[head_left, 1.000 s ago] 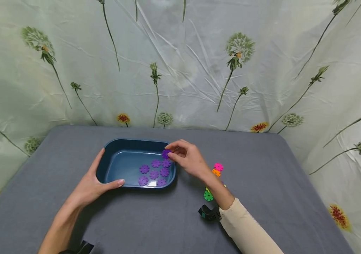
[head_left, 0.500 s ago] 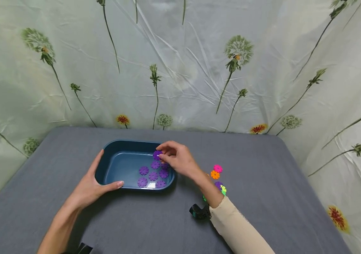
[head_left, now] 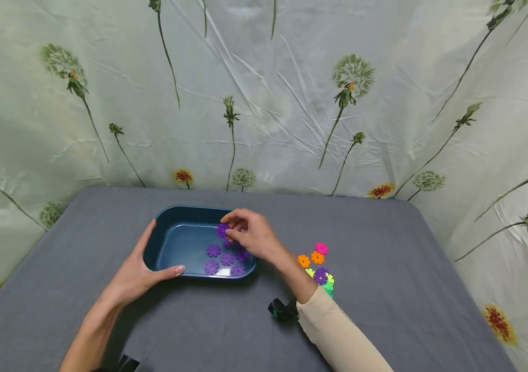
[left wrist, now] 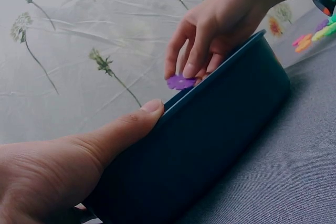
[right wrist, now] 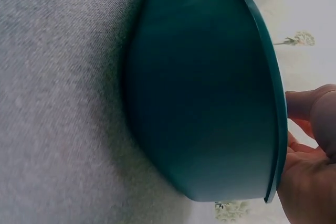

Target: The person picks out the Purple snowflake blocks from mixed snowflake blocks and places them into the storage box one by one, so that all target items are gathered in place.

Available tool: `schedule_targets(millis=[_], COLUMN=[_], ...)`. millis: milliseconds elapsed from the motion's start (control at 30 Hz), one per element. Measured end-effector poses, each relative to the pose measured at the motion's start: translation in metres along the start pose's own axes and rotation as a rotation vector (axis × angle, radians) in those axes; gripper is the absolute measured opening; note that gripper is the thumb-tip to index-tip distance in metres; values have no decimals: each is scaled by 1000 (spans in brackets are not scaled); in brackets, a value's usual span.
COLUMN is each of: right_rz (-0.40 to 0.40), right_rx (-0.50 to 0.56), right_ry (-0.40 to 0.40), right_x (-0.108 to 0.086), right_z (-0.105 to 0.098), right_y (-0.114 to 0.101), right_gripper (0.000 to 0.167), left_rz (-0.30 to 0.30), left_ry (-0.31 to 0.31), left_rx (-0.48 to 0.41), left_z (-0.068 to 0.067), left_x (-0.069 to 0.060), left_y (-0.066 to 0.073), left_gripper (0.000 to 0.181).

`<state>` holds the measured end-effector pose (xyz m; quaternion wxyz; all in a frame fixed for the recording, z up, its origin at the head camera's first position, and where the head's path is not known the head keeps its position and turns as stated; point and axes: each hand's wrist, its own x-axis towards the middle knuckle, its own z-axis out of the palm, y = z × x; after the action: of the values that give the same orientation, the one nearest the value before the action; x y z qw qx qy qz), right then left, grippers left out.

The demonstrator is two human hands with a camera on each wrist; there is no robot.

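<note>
My left hand (head_left: 136,271) holds the left end of a blue rectangular tray (head_left: 185,275), its thumb (left wrist: 139,121) over the near rim and a finger along the left side. Over the tray's right half, my right hand (head_left: 254,235) pinches a purple flower-shaped disc (head_left: 222,230) between thumb and fingertips. The left wrist view shows that disc (left wrist: 181,82) just above the rim. Several more purple flower discs (head_left: 213,250) lie flat on the tray's floor at the right. In the right wrist view, the tray's outer wall (right wrist: 205,87) hides the disc.
Right of the tray lies a loose group of flower discs: pink (head_left: 322,248), orange (head_left: 317,257), purple (head_left: 321,276), yellow and green, partly behind the right forearm. Grey cloth (head_left: 385,268) covers the table. A curtain with dandelion print (head_left: 273,129) hangs behind.
My right hand has moved left over the tray with the purple disc still pinched. More of the loose discs on the right now show. The left hand keeps its hold.
</note>
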<state>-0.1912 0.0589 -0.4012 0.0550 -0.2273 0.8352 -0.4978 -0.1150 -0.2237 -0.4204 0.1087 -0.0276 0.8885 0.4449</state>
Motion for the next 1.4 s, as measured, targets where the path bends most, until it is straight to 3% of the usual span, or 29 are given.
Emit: schedule_targets(millis=[500, 967, 1400], right_rz=[53, 93, 117], right_rx=[-136, -295, -319], right_ry=[-83, -107, -136], right_x=[18, 29, 28], right_z=[14, 29, 26], right_y=[-9, -8, -7], right_gripper=[19, 24, 32], left_rz=[-15, -15, -8], left_ry=[8, 12, 4], left_rx=[20, 19, -2], left_z=[1, 2, 1], left_x=[1, -2, -2], left_y=[3, 3, 3], left_gripper=[134, 133, 134])
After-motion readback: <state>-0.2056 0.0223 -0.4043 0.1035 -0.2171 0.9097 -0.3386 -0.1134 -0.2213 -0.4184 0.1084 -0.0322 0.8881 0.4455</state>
